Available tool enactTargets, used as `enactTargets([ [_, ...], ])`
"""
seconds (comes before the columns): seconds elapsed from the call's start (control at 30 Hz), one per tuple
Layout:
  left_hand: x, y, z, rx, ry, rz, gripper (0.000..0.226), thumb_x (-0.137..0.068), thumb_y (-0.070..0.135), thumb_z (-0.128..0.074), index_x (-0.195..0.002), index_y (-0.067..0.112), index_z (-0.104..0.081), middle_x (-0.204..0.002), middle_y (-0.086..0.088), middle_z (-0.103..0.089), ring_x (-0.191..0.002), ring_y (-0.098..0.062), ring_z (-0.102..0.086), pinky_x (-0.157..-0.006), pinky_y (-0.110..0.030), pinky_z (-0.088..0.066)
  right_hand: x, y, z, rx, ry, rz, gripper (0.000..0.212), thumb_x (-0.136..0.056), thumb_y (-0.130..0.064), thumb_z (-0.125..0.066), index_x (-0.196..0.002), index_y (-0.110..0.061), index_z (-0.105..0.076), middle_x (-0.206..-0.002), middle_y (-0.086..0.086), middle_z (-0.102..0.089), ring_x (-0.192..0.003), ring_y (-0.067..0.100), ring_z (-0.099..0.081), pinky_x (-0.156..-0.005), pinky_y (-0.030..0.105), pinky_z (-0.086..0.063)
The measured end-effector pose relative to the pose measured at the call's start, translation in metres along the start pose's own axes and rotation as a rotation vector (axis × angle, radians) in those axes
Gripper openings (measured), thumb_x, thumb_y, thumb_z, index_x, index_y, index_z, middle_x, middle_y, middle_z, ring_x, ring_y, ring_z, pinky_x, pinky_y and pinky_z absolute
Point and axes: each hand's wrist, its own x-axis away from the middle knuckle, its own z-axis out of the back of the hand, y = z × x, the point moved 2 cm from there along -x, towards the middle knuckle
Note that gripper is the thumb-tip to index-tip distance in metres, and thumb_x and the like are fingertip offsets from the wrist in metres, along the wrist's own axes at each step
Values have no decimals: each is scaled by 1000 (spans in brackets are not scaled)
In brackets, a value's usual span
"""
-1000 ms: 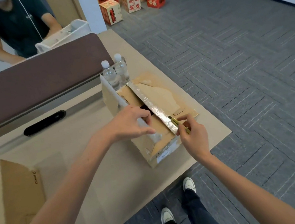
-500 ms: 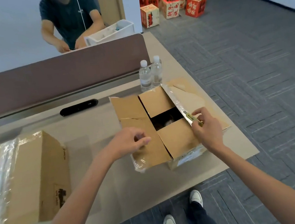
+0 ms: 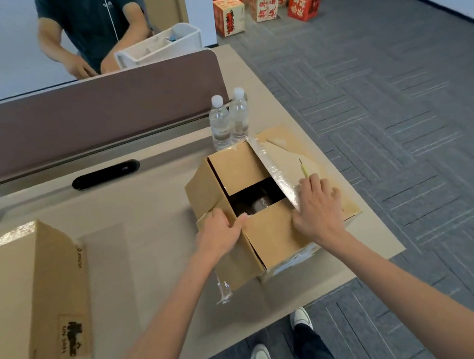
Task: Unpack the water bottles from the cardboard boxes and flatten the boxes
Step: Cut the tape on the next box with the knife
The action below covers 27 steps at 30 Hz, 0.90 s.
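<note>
- The box (image 3: 269, 235) sits on the table (image 3: 149, 249) near its right edge, with all four flaps undone.
- Between its two inner flaps is a dark gap. Something rounded shows in it, but what it is cannot be told.
- A strip of tape (image 3: 273, 171) clings to the inner edge of the right flap.
- Two bottles (image 3: 220, 124) stand upright and touching each other on the table, just behind the box.
- A second box (image 3: 36, 308) lies at the left of the table, well apart, closed, with clear film over its far end.
- Beyond the divider (image 3: 87, 114), another person has both hands at a white bin (image 3: 182, 39). Its contents are unclear.
- Red boxes (image 3: 264, 0) sit on the floor by the far wall.
- The left hand (image 3: 217, 237) grips the box at its left rim, fingers curled over the edge beside the gap.
- The right hand (image 3: 317, 214) lies on the right flap and pinches a thin cutter (image 3: 303, 168), which points away.
- Half a second ago the left hand hovered over the spread left flap. It has since come in to the rim, and that flap now hangs steeper.
- The right hand has slid from the tape towards the near flap.
- The bottles have not moved.
</note>
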Motion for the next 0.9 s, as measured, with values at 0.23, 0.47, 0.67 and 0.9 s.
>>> enactTargets([
  [0.23,-6,7,-5,6,16,48,44,-97,45,-46,-114,4,-50,-117,-15,-58,-106,-33,-56,-89,-43,-48,-9,14,9,-156,10,47,36,-78,-25,-61,-108,-6,-53,-105,8,-48,-91,28,-46,-58,36,-45],
  [0.47,-4,9,-6,54,-17,-10,32,-99,37,-42,-111,8,-48,-112,-13,-56,-96,-28,-56,-81,-41,-49,-14,21,19,-268,22,20,29,-77,-27,-58,-101,-11,-53,-102,2,-48,-89,23,-45,-54,32,-39],
  [0.67,-1,12,-2,19,-22,-34,21,-99,30,-40,-100,10,-47,-100,-9,-56,-85,-25,-58,-79,-46,-52,-4,6,5,-3,-23,61,39,-80,-42,-62,-102,-12,-51,-99,2,-46,-84,21,-44,-61,29,-35],
  [0.9,-1,12,5,-38,-47,-77,16,-100,25,-40,-98,10,-45,-100,-10,-55,-87,-26,-55,-80,-44,-50,-13,0,7,-100,3,111,32,-97,-38,-37,-103,-12,-53,-100,1,-49,-86,22,-48,-70,35,-45],
])
